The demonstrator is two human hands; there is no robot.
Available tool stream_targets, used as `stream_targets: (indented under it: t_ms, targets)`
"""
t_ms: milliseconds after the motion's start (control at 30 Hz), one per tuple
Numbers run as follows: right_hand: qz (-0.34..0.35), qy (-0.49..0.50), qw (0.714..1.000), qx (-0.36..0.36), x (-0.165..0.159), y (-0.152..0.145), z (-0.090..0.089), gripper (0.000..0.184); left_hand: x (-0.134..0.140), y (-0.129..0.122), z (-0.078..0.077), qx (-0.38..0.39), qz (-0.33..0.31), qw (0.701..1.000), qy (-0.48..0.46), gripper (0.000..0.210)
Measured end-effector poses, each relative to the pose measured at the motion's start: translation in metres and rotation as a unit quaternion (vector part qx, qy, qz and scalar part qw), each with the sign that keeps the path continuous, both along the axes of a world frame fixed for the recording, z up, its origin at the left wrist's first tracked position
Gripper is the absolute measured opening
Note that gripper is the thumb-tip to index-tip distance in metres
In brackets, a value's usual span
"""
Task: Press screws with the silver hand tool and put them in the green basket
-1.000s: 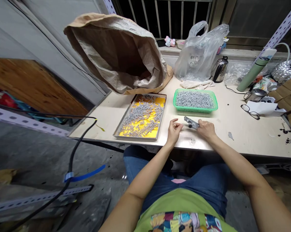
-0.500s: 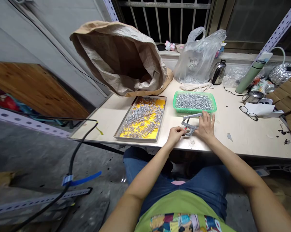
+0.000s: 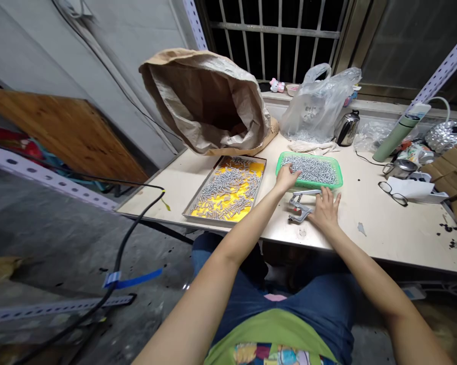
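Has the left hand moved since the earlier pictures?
Yes, the left hand moved forward, from the grey tool to the left end of the green basket.

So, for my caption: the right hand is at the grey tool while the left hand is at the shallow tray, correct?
Wrong container: the head view shows the left hand at the green basket, while the right hand is at the grey tool.

The left forearm (image 3: 253, 223) obstructs the gap between tray (image 3: 209, 220) and basket (image 3: 340, 177).

We counted one green basket (image 3: 340, 178) at the left hand (image 3: 287, 177), one tray (image 3: 211, 221) to its left, one metal tool (image 3: 303, 209) at the right hand (image 3: 325, 210), two bags (image 3: 312, 114) beyond both.
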State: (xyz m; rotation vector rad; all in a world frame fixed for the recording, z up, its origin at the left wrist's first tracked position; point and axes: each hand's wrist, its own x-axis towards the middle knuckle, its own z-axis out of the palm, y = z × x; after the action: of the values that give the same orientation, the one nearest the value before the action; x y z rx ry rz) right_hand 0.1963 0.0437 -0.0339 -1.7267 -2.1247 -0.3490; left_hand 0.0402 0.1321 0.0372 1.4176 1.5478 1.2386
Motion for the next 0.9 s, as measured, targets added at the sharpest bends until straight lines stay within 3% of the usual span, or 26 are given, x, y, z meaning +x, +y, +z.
stream_targets:
  t_ms: [67, 167, 267, 367, 500, 667, 833, 900]
  targets:
    - [-0.006, 0.003, 1.0, -0.002, 0.002, 0.001, 0.0, 0.07, -0.014, -0.005, -0.003, 0.03, -0.012, 0.999, 0.041, 0.01]
    - [-0.006, 0.004, 1.0, -0.013, 0.003, 0.001, -0.001, 0.074, -0.06, -0.019, -0.013, 0.048, 0.01, 0.99, 0.132, 0.009]
    - [0.007, 0.003, 1.0, -0.02, 0.001, 0.001, -0.001, 0.074, -0.115, -0.024, -0.022, -0.003, 0.078, 0.968, 0.237, 0.017]
    - [0.01, -0.001, 1.0, -0.024, -0.001, 0.001, -0.001, 0.074, -0.149, -0.016, -0.03, -0.07, 0.093, 0.946, 0.302, 0.022]
    - [0.01, 0.002, 1.0, -0.022, -0.001, 0.001, -0.003, 0.073, -0.149, -0.002, -0.034, -0.102, 0.061, 0.932, 0.342, 0.022]
    - [0.008, 0.007, 1.0, -0.028, 0.0, 0.002, -0.001, 0.074, -0.137, 0.002, -0.031, -0.094, 0.07, 0.939, 0.323, 0.016]
    - [-0.001, 0.012, 0.999, -0.05, 0.0, 0.002, 0.002, 0.075, -0.142, -0.018, -0.033, -0.033, 0.131, 0.97, 0.204, 0.014]
    - [-0.006, 0.014, 0.998, -0.061, 0.0, 0.002, 0.003, 0.075, -0.141, -0.032, -0.037, -0.013, 0.123, 0.984, 0.131, 0.011]
